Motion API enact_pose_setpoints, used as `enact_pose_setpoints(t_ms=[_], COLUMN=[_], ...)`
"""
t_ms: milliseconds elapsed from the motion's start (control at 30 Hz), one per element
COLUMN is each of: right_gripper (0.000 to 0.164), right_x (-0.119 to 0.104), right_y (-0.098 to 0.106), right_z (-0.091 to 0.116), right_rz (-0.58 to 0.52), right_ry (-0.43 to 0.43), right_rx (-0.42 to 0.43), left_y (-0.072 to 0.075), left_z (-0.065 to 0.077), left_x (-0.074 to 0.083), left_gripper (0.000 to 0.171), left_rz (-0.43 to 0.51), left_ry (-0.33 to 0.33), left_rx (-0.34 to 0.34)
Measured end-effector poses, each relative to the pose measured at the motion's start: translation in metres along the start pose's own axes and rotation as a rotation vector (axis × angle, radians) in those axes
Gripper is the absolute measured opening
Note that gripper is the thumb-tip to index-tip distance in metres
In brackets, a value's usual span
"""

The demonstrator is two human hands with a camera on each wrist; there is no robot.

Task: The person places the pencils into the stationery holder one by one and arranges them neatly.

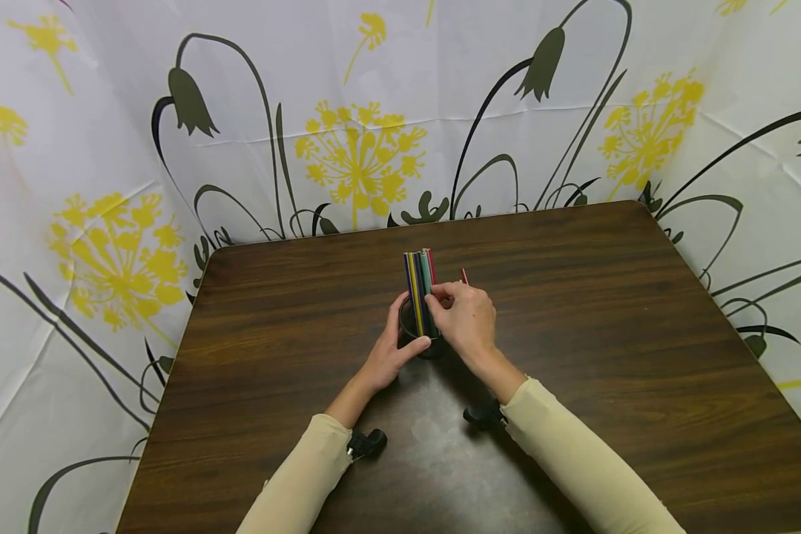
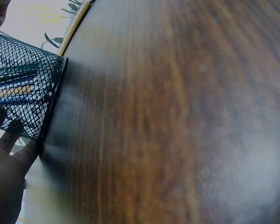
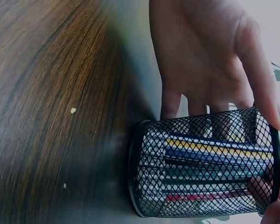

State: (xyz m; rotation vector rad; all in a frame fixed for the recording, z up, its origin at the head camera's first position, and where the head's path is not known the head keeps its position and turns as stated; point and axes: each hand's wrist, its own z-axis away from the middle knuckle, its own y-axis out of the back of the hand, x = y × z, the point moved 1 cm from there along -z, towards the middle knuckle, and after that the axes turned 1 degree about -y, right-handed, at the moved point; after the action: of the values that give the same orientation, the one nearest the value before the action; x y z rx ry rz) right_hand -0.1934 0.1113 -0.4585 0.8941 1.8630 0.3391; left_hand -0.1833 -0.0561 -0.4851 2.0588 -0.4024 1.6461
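Observation:
A black mesh pencil cup [image 3: 148, 186] stands upright on the table, with my left hand [image 1: 389, 352] curled round its side and the thumb near the rim. Inside it is a bundle of colored pencils [image 1: 416, 285], in dark blue, yellow, green and red, whose tops rise well above the rim. My right hand [image 1: 470, 315] pinches the bundle at the rim, with a fingertip showing through the mesh in the right wrist view. Through the mesh there, the pencils' lower ends stop short of the cup's base. In the left wrist view, left fingers [image 2: 28, 154] lie along the cup.
The dark wood-grain table [image 1: 607, 319] meets a white floral curtain [image 1: 400, 59] at its back and sides. Behind my right hand a thin red stick [image 1: 463, 275] shows, mostly hidden. Small black cameras [image 1: 368, 443] sit under both wrists.

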Motion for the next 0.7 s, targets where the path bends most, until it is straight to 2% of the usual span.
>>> enact_pose_setpoints(t_ms=[467, 700], right_gripper=[0.009, 0.008], right_x=[-0.0013, -0.0014], right_y=[-0.0032, -0.0021], right_z=[0.0015, 0.0023], right_rz=[0.022, -0.023], right_ry=[0.001, -0.017], right_rx=[0.043, 0.035], left_y=[0.0006, 0.0005], left_z=[0.0000, -0.0001], left_x=[0.0003, -0.0008], left_gripper=[0.079, 0.079], left_rz=[-0.011, -0.008], left_ry=[0.017, 0.017], left_rx=[-0.002, -0.001])
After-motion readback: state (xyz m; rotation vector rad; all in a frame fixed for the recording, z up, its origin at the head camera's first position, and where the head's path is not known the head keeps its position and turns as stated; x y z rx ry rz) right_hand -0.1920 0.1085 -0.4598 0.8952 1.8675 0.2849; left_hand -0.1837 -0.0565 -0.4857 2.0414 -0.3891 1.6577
